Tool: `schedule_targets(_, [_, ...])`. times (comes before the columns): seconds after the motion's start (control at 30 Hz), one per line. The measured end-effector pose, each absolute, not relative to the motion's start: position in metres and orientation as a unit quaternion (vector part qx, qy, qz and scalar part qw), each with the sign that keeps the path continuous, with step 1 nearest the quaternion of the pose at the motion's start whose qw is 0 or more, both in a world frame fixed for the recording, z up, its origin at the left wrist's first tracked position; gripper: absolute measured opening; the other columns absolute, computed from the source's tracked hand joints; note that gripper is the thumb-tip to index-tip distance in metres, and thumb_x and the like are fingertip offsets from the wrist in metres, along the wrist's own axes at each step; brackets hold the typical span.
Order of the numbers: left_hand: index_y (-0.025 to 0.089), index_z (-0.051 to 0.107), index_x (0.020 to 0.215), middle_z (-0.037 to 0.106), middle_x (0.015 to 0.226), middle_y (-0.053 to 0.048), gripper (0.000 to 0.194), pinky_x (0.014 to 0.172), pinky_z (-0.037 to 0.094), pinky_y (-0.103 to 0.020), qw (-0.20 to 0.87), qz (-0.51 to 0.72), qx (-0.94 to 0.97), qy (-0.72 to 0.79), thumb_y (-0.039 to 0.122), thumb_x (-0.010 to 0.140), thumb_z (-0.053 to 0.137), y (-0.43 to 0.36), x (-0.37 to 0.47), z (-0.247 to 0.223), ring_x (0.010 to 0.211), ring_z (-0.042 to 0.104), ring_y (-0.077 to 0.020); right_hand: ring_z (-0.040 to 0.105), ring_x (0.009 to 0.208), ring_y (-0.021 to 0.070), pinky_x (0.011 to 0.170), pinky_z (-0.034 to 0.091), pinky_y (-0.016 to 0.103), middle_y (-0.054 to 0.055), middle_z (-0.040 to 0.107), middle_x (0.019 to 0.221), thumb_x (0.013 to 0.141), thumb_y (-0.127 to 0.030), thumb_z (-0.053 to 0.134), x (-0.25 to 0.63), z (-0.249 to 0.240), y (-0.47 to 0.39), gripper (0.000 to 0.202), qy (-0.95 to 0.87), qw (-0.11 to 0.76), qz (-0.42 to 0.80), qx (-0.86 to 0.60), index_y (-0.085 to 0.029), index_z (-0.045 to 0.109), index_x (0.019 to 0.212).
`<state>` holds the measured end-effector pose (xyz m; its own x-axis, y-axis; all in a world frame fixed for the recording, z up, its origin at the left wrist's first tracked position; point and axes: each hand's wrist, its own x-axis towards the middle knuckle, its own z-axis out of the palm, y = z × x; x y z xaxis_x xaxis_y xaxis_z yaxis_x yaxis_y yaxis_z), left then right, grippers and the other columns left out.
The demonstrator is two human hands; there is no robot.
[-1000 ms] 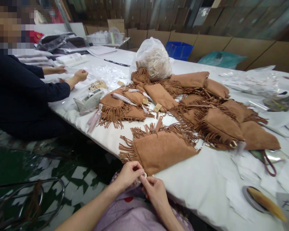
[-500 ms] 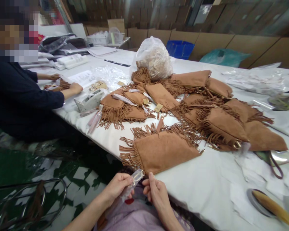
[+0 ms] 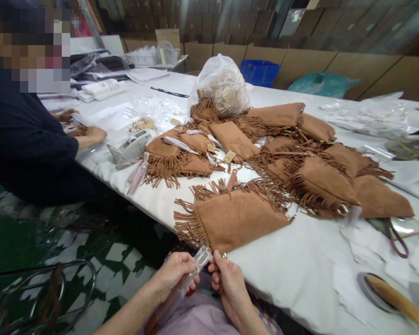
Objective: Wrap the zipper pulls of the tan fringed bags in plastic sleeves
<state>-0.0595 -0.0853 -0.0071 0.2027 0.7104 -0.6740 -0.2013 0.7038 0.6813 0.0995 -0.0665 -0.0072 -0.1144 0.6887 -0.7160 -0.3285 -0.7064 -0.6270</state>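
Note:
In my left hand (image 3: 177, 272) is a strap in a clear plastic sleeve, with a gold metal clasp (image 3: 203, 257) at its upper end. My right hand (image 3: 227, 279) is closed in a pinch right by the clasp's tip; what lies between its fingertips is too small to make out. A small gold metal piece (image 3: 224, 255) shows beside the right thumb. Just beyond both hands, a tan suede bag with fringe (image 3: 240, 218) lies flat at the table's near edge, its lower left corner close to my fingers.
More fringed bags (image 3: 324, 179) are heaped on the white table (image 3: 286, 274). A tape dispenser (image 3: 131, 148) and a stuffed clear plastic bag (image 3: 223, 86) stand behind. At left a co-worker (image 3: 31, 135) handles something. A tape roll with a yellow-brown object (image 3: 387, 293) lies at right.
My hands have come slightly closer together, and the right fingertips now meet the clasp's end. The co-worker's hands have shifted left, and a white sheet-like item shows there.

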Motion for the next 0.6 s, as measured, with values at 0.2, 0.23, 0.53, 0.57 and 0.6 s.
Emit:
schedule_targets(0.2, [0.016, 0.052, 0.075, 0.066, 0.059, -0.003, 0.035, 0.038, 0.039, -0.020, 0.734, 0.328, 0.243, 0.544, 0.048, 0.069, 0.065, -0.089, -0.052, -0.008, 0.042, 0.057, -0.0126, 0.032, 0.033, 0.0018, 0.034, 0.024, 0.017, -0.003, 0.054, 0.047, 0.064, -0.054, 0.071, 0.099, -0.004, -0.076, 0.045, -0.295, 0.253, 0.760, -0.521, -0.012, 0.058, 0.060])
schedule_targets(0.23, [0.015, 0.053, 0.076, 0.066, 0.061, -0.003, 0.036, 0.038, 0.039, -0.020, 0.731, 0.334, 0.248, 0.541, 0.049, 0.071, 0.062, -0.090, -0.052, -0.009, 0.042, 0.057, -0.0122, 0.032, 0.033, 0.0018, 0.035, 0.024, 0.017, -0.003, 0.053, 0.046, 0.064, -0.053, 0.071, 0.098, -0.004, -0.076, 0.044, -0.303, 0.259, 0.757, -0.517, -0.012, 0.057, 0.058])
schedule_targets(0.53, [0.014, 0.053, 0.083, 0.064, 0.060, -0.002, 0.039, 0.034, 0.030, -0.017, 0.658, 0.365, 0.300, 0.586, 0.051, 0.073, 0.063, -0.100, -0.045, -0.012, 0.035, 0.045, -0.0074, 0.036, 0.031, 0.0027, 0.035, 0.020, 0.017, -0.001, 0.057, 0.045, 0.066, -0.049, 0.067, 0.096, -0.009, -0.072, 0.039, -0.300, 0.258, 0.756, -0.522, -0.013, 0.055, 0.058])
schedule_targets(0.57, [0.015, 0.053, 0.081, 0.063, 0.059, -0.001, 0.037, 0.034, 0.029, -0.018, 0.642, 0.372, 0.306, 0.597, 0.050, 0.074, 0.062, -0.100, -0.042, -0.011, 0.035, 0.044, -0.0074, 0.037, 0.030, 0.0028, 0.035, 0.020, 0.017, -0.001, 0.057, 0.044, 0.067, -0.048, 0.066, 0.096, -0.009, -0.071, 0.038, -0.300, 0.258, 0.753, -0.527, -0.013, 0.055, 0.057])
schedule_targets(0.6, [0.016, 0.052, 0.081, 0.063, 0.058, -0.001, 0.035, 0.033, 0.028, -0.018, 0.623, 0.378, 0.312, 0.610, 0.049, 0.075, 0.061, -0.101, -0.040, -0.010, 0.034, 0.043, -0.0073, 0.037, 0.029, 0.0030, 0.034, 0.020, 0.017, -0.001, 0.057, 0.044, 0.067, -0.046, 0.066, 0.095, -0.010, -0.070, 0.036, -0.298, 0.259, 0.749, -0.532, -0.013, 0.055, 0.057])
